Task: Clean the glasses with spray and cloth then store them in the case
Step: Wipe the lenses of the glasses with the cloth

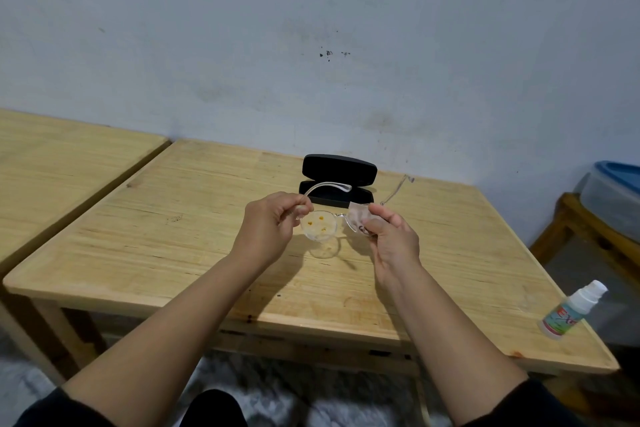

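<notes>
Clear-framed glasses (320, 225) hang above the middle of the wooden table (180, 218), both temples unfolded. The left lens carries small yellow spots. My left hand (273, 225) pinches the frame at its left hinge. My right hand (388, 236) presses a small beige cloth (358, 215) around the right lens, hiding most of that lens. Behind the glasses the black case (337, 180) stands open with its lid up. A small white spray bottle (568, 310) stands at the table's right edge, away from both hands.
A second wooden table (52, 163) adjoins on the left with a narrow gap between. A clear plastic bin with a blue lid (613, 198) rests on a low wooden stand at the right. The wall runs right behind the table.
</notes>
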A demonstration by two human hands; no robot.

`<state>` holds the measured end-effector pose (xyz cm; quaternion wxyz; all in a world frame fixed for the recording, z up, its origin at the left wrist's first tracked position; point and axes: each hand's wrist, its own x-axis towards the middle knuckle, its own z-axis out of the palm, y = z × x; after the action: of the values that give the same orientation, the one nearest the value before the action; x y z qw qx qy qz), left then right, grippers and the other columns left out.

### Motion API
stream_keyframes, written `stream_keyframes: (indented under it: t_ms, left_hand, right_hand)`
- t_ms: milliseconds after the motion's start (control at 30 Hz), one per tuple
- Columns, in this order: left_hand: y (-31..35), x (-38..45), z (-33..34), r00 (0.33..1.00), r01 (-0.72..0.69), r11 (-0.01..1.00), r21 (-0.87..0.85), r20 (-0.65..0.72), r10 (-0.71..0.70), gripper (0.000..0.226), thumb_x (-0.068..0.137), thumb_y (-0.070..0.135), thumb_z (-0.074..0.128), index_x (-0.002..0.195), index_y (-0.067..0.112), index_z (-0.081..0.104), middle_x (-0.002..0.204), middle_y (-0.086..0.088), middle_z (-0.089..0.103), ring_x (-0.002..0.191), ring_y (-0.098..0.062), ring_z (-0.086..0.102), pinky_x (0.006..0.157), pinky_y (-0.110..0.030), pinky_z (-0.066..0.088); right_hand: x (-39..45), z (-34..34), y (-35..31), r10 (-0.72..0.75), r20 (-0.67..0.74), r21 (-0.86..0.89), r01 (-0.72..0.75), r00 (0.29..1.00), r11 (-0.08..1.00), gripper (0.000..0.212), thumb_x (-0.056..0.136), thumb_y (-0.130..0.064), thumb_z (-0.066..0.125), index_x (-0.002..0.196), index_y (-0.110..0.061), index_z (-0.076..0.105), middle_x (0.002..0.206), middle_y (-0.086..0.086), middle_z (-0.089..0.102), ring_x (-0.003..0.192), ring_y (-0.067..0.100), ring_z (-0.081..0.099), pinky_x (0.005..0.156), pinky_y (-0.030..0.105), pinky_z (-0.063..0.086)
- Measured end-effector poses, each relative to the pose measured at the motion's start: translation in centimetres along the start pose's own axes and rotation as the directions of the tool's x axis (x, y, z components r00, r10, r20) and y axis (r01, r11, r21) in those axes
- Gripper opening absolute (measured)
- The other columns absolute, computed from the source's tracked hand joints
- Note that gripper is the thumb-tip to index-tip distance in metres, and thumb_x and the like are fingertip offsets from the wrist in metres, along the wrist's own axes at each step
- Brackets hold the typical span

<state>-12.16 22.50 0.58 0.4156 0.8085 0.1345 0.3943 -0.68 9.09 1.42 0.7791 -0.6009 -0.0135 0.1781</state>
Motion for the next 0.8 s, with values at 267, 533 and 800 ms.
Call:
stream_keyframes:
  t_ms: [267, 533, 800]
  left_hand:
    - [0.1, 0.1, -0.2, 0.996, -0.089, 0.995, 0.045, -0.028, 0.090, 0.022, 0.086, -0.007, 0.053, 0.083, 0.007, 0.071, 0.083, -0.001, 0.067, 0.084, -0.009, 0.062, 0.071, -0.012, 0.053]
    - [-0.1, 0.7, -0.9, 0.995, -0.096, 0.992, 0.085, -0.032, 0.099, 0.026, 0.085, -0.009, 0.052, 0.082, 0.010, 0.070, 0.079, 0.000, 0.067, 0.076, -0.013, 0.064, 0.070, -0.027, 0.057]
    - [0.3, 0.1, -0.4, 0.989, -0.143, 0.987, 0.068, -0.030, 0.146, 0.023, 0.086, -0.007, 0.053, 0.082, 0.008, 0.070, 0.078, 0.006, 0.064, 0.080, -0.008, 0.062, 0.071, -0.022, 0.056]
  right_hand:
    - [-0.7, -0.7, -0.7, 0.025, 0.225, 0.062, -0.040, 0.974, 0.997, 0.033, 0.084, 0.012, 0.055, 0.099, -0.013, 0.069, 0.103, 0.007, 0.070, 0.080, 0.012, 0.067, 0.083, 0.022, 0.053]
    - [-1.1, -1.7, -0.8, -0.049, 0.293, -0.312, 0.144, 0.955, 0.939, 0.015, 0.076, -0.002, 0.066, 0.071, -0.010, 0.077, 0.076, 0.006, 0.075, 0.074, 0.020, 0.065, 0.071, 0.034, 0.054]
    - [-0.6, -1.5, 0.2, -0.211, -0.046, -0.212, 0.197, 0.976, 0.957, 0.023, 0.079, -0.008, 0.066, 0.077, -0.029, 0.076, 0.089, -0.010, 0.075, 0.090, 0.011, 0.068, 0.080, 0.027, 0.053]
